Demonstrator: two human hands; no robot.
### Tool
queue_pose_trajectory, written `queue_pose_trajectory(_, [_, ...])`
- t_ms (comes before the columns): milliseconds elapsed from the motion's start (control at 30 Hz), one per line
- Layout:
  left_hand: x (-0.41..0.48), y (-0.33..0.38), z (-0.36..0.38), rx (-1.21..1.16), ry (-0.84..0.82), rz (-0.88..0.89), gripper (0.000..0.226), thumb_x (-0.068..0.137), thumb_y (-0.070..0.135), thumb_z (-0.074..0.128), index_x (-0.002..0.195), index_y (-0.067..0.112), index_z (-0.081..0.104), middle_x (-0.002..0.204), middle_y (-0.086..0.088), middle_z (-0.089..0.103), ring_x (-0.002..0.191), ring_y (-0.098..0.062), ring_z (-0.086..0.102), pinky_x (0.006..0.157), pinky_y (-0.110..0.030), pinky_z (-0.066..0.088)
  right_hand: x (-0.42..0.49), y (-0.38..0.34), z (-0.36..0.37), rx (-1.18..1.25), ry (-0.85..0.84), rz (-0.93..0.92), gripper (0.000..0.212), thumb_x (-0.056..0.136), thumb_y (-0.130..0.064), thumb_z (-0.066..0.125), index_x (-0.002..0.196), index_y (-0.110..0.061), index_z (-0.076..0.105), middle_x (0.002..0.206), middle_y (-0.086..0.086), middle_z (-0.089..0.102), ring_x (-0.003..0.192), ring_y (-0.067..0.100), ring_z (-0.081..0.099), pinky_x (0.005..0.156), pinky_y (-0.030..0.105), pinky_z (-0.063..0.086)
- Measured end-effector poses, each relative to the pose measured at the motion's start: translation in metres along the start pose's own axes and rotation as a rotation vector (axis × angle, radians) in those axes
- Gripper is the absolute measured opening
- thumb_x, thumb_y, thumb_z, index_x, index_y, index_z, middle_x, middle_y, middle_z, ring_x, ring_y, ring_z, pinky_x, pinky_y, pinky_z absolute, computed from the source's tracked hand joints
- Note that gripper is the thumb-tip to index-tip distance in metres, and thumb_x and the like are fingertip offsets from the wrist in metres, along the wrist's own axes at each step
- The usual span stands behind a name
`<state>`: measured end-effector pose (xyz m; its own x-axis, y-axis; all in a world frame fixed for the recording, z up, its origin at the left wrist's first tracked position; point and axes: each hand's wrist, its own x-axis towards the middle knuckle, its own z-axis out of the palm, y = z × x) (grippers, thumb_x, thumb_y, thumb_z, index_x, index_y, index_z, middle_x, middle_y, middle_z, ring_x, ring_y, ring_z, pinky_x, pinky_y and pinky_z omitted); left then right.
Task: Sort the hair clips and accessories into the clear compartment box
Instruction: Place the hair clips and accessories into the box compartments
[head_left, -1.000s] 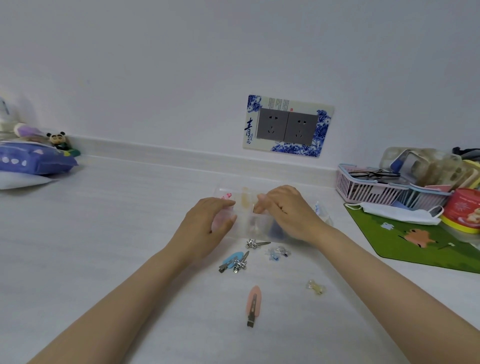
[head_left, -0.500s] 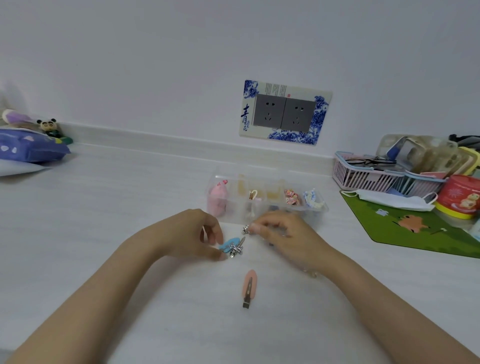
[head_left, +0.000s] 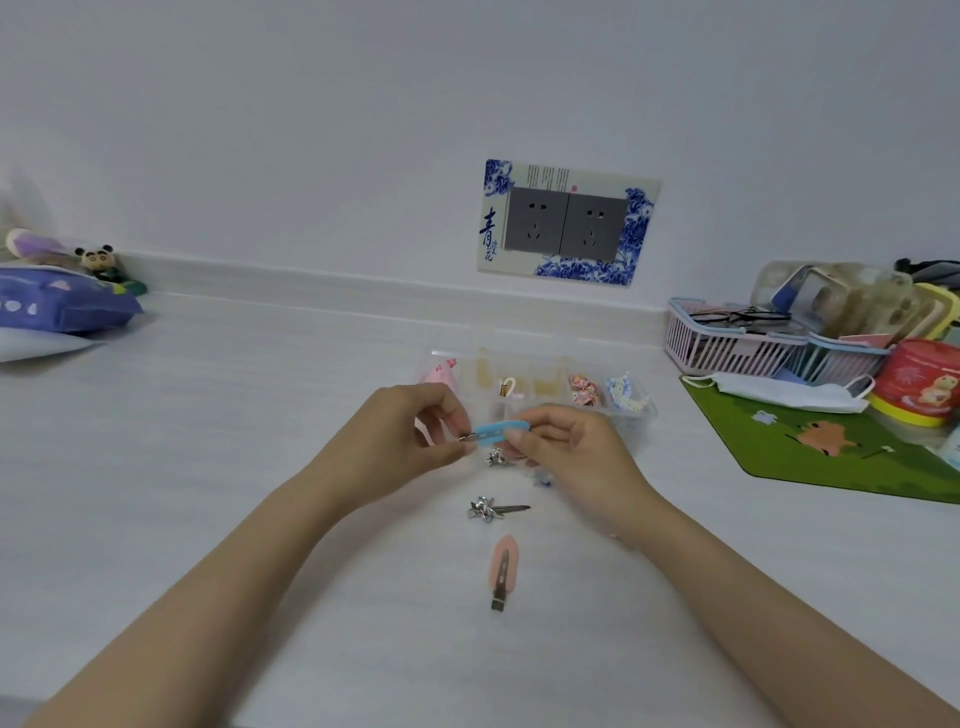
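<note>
Blue hair clip (head_left: 500, 431) is pinched at each end by left hand (head_left: 400, 441) and right hand (head_left: 571, 447), above the counter (head_left: 208, 441), before the clear compartment box (head_left: 631, 408).

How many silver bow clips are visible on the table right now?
2: one silver bow clip lies in the open above the pink clip; another sits partly hidden beneath the hands. More may be hidden.
</note>
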<state>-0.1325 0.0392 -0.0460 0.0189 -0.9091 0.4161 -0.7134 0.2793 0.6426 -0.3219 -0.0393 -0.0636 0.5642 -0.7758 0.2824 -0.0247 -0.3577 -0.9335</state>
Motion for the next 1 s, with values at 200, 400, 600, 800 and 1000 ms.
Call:
queue_pose_trajectory(200, [0.002,-0.003,0.011,-0.069,0.051,0.014,0.013,0.08,0.023,0.071,0.09,0.026,0.063,0.089,0.007,0.067,0.078,-0.01,0.061,0.069,-0.023,0.051,0.028,-0.027,-0.017,0.019,0.172,-0.076,0.012,0.086,-0.008,0.062,0.089,-0.017,0.069,0.066,-0.009,0.073,0.061,0.001,0.066,0.058,0.012,0.05])
queue_pose_trajectory(400, [0.005,-0.008,0.002,-0.075,0.145,-0.015,0.011,0.083,0.024,0.066,0.094,0.027,0.063,0.087,0.008,0.066,0.076,-0.01,0.059,0.067,-0.023,0.05,0.08,-0.036,-0.036,-0.334,0.145,-0.063,0.01,0.086,-0.016,0.065,0.095,-0.015,0.068,0.073,0.006,0.071,0.064,-0.001,0.062,0.067,0.016,0.043])
queue_pose_trajectory(600, [0.003,-0.01,0.005,-0.052,0.01,-0.049,0.008,0.081,0.029,0.067,0.09,0.029,0.065,0.084,0.009,0.066,0.072,-0.009,0.058,0.063,-0.023,0.048,0.085,-0.013,-0.034,-0.675,-0.014,-0.06,0.018,0.087,-0.027,0.063,0.104,-0.026,0.069,0.111,-0.01,0.067,0.1,0.011,0.055,0.084,0.024,0.041])
queue_pose_trajectory(800, [-0.002,-0.007,0.012,0.043,-0.314,-0.123,0.028,0.068,0.048,0.077,0.09,0.032,0.07,0.084,0.013,0.067,0.067,-0.003,0.055,0.065,-0.018,0.047,0.037,-0.029,-0.032,-0.506,0.031,-0.148,0.01,0.085,-0.02,0.065,0.09,-0.026,0.071,0.09,-0.015,0.069,0.079,0.001,0.056,0.068,0.014,0.037])
queue_pose_trajectory(1000, [-0.003,-0.008,0.015,0.038,-0.377,-0.135,0.021,0.064,0.045,0.08,0.081,0.035,0.072,0.085,0.012,0.068,0.063,-0.002,0.049,0.064,-0.022,0.047,-0.007,-0.006,-0.026,-0.599,-0.267,-0.024,0.01,0.08,-0.028,0.072,0.087,-0.024,0.075,0.086,-0.015,0.069,0.081,-0.002,0.058,0.07,0.008,0.041])
